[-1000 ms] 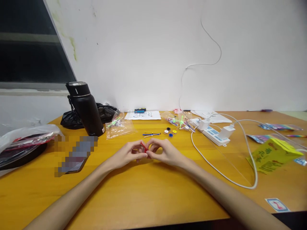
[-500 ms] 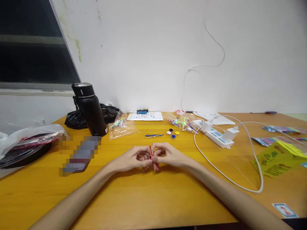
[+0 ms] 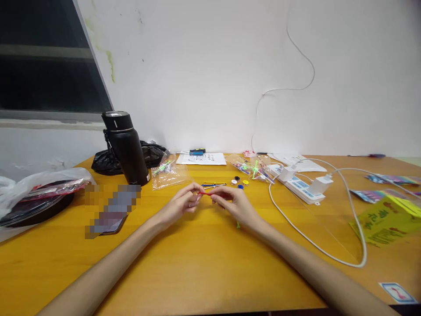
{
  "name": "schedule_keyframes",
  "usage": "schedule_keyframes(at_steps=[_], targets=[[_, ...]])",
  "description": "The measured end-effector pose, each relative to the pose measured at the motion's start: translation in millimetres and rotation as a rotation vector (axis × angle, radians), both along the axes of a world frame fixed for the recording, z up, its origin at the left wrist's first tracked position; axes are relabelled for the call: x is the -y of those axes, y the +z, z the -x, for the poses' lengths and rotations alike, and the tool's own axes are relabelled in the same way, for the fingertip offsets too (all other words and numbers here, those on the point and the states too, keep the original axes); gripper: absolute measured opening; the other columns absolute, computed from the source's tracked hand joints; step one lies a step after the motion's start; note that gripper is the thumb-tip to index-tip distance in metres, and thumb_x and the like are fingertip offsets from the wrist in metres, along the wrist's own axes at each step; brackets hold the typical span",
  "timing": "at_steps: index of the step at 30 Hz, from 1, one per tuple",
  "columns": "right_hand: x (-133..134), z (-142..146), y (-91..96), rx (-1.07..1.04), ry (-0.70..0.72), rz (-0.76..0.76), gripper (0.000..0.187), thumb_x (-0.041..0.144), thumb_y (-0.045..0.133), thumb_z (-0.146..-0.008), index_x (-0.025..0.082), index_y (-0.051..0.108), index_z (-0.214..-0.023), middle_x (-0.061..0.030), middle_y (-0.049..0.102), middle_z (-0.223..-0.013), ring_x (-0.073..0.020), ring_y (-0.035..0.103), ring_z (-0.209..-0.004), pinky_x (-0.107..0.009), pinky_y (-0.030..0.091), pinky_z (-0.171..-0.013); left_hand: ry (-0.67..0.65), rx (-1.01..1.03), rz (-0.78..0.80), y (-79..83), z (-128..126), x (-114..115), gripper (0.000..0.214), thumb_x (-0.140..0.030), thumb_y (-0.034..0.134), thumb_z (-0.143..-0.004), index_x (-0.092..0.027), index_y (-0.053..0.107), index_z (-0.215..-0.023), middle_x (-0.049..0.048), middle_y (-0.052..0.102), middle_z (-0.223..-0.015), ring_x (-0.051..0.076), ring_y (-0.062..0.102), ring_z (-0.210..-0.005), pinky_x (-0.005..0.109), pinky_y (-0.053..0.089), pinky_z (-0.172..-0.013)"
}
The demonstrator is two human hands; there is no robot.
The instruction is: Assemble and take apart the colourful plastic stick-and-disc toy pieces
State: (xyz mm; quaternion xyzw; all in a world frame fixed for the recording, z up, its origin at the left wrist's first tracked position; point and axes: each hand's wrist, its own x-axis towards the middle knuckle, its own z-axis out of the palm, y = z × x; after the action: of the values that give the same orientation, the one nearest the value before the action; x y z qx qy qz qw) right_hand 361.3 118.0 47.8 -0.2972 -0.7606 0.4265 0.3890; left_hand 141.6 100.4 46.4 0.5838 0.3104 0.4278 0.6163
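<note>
My left hand (image 3: 184, 201) pinches one end of a thin red plastic stick (image 3: 206, 193), held nearly level just above the table. On its other end the fingertips of my right hand (image 3: 235, 202) are closed. Part of the stick is hidden by my fingers. Just beyond my hands lie thin yellow, blue and white sticks (image 3: 215, 184). Beside them are several small round discs, among them a yellow disc (image 3: 245, 182) and a blue disc (image 3: 240, 186). A small green piece (image 3: 238, 225) shows below my right hand.
A black bottle (image 3: 126, 149) and a phone (image 3: 113, 221) stand and lie to the left. Clear bags of parts (image 3: 169, 173), a printed sheet (image 3: 210, 159) and a screwdriver (image 3: 197, 152) are at the back. On the right are a power strip (image 3: 304, 188), its looping cable and a yellow packet (image 3: 386, 219).
Both hands have moved slightly up and away, and spread a little. The red stick has turned from steeply upright to nearly level. A green piece now shows below my right hand.
</note>
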Motion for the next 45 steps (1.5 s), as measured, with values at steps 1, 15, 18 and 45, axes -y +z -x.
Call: schedule_keyframes(at_steps=[1,15,18,45], targets=[[-1.7,-1.2,0.2,0.017,-0.056,-0.061,0.022,0.036,0.065,-0.095,0.019,0.074,-0.107,-0.0051,0.074,-0.092,-0.0146,0.064,-0.075,-0.027,0.05,-0.07,0.002,0.023,0.019,-0.8,0.0,-0.6,0.011,-0.027,0.054,-0.092,-0.021,0.058,-0.1,-0.0038,0.042,-0.077,0.008,0.03,-0.059,0.019,0.026,-0.054],[-0.1,-1.0,3.0,-0.065,-0.093,-0.016,0.024,0.036,0.069,-0.093,0.022,0.07,-0.112,-0.0073,0.074,-0.105,-0.0205,0.071,-0.099,-0.034,0.056,-0.085,0.226,-0.179,-0.236,-6.5,2.8,-9.2,0.03,-0.049,0.059,-0.095,-0.019,0.057,-0.092,-0.0063,0.039,-0.067,0.008,0.032,-0.055,0.022,0.026,-0.051],[-2.6,1.8,1.4,-0.227,-0.064,0.133,0.029,0.038,0.078,-0.084,0.02,0.068,-0.105,-0.0084,0.073,-0.108,-0.0228,0.071,-0.105,-0.035,0.057,-0.086,0.235,-0.209,-0.237,-4.8,2.7,-9.0,0.031,-0.05,0.061,-0.094,-0.018,0.061,-0.092,-0.006,0.039,-0.066,0.009,0.031,-0.055,0.023,0.024,-0.051],[-35.8,-26.0,-8.4,0.065,-0.42,-0.324,0.021,0.037,0.055,-0.099,0.02,0.067,-0.102,-0.0063,0.068,-0.094,-0.0199,0.067,-0.083,-0.035,0.053,-0.081,0.241,-0.202,-0.179,-16.6,5.4,-16.4,0.042,-0.054,0.045,-0.098,-0.018,0.065,-0.103,-0.0045,0.038,-0.068,0.012,0.031,-0.057,0.023,0.025,-0.051]])
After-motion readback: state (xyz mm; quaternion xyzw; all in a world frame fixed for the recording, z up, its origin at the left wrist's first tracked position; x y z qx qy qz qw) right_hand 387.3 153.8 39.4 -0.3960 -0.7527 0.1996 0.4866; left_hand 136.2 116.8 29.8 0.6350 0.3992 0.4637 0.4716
